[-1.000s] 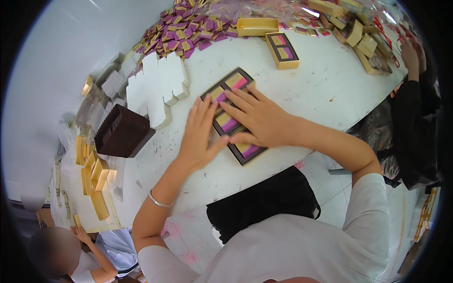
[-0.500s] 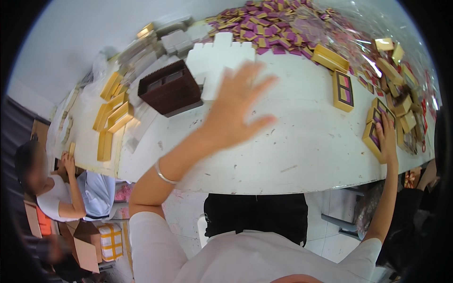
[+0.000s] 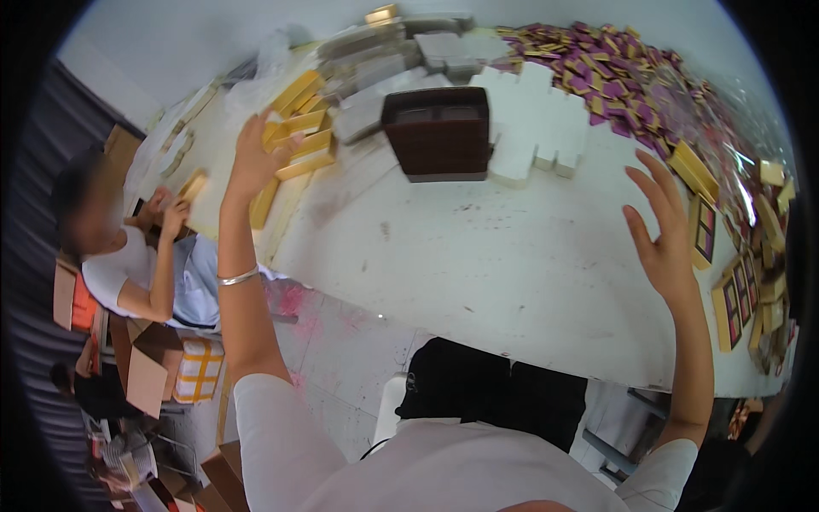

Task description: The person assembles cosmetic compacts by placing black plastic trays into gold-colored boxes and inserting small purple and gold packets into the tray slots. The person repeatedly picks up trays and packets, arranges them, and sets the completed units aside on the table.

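My left hand (image 3: 254,162) is raised at the left of the table, with its fingers apart and nothing held in them. It is nearest to a group of gold open boxes (image 3: 309,155), partly covering them in this view. My right hand (image 3: 664,239) hovers over the right side of the table, fingers spread and empty. Close beside it stand an empty gold box (image 3: 694,171) and a gold box with dark-framed compartments (image 3: 705,229). More such filled gold boxes (image 3: 730,309) lie nearer the right edge. Between my hands sits a stack of dark brown trays (image 3: 437,141).
White folded cartons (image 3: 533,115) stand right of the trays. Behind lie a heap of small purple and gold pieces (image 3: 610,77), clear plastic film (image 3: 734,119) and stacked clear trays (image 3: 367,72). At the left, a co-worker (image 3: 128,264) handles a gold piece (image 3: 194,183).
My left hand has swung left from over the table's middle to the gold boxes. My right hand has lifted off the filled gold boxes. The whole view has turned left.
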A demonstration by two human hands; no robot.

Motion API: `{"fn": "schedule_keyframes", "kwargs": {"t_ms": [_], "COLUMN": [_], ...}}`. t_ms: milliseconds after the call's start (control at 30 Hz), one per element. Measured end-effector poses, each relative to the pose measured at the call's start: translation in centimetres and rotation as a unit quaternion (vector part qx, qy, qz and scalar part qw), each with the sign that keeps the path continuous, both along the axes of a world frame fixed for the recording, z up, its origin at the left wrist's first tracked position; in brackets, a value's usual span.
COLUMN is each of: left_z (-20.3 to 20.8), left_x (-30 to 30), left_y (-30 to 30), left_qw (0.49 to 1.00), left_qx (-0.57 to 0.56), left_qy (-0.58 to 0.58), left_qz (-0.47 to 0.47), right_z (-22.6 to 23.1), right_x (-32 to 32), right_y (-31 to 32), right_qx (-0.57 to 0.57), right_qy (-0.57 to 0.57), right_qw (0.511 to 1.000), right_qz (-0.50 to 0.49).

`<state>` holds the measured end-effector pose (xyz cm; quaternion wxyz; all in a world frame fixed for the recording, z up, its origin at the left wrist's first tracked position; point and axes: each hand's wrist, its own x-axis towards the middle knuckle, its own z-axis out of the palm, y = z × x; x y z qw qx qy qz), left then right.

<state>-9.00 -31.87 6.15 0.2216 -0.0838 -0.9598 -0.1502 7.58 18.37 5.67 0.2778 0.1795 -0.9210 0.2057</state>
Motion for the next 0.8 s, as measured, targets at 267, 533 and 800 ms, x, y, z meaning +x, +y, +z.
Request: {"fn": "schedule_keyframes", "kwargs": {"t_ms": [267, 533, 800], "left_z": [-4.5, -7.6, -5.7], "left_x": [1.6, 2.8, 5.8], "left_y": [-8.9, -12.2, -9.1], "left_qw": [0.989, 0.985, 0.956], "left_qx": [-0.021, 0.061, -0.038], "left_qy": [-0.096, -0.114, -0.139], "left_qz": [0.11, 0.116, 0.254], "right_z": [2.1, -0.6, -3.7], "right_x": [-7.0, -9.1, -21.5], "right_y": [-10.9, -22.9, -36.3], "right_qx": [0.006, 0.003, 0.047], "right_qy": [0.096, 0.113, 0.007], "right_qw": [0.982, 0.944, 0.977], "right_qz": [0.164, 0.311, 0.207]}}
